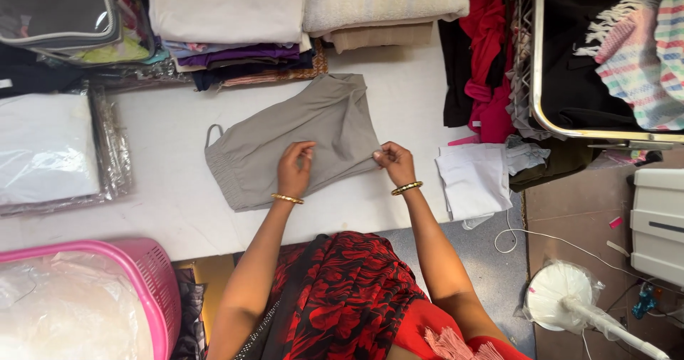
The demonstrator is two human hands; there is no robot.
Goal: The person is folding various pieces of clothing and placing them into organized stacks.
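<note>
A grey folded garment (299, 142) is lying flat on the white counter (164, 139), and both hands are working on it. The left hand (294, 167) is resting on its middle with fingers curled, pinching the cloth, while the right hand (394, 162) is closing on the garment's right edge (each wrist is wearing a gold bangle). Beyond the garment, stacked folded fabrics (299, 18) are lying, and just right of it a white cloth (474, 182).

A pink basket (153, 274), stacked folded fabrics (235, 18), a plastic-wrapped white packet (46, 150) and white cloth (474, 182) surround the table (164, 139).
</note>
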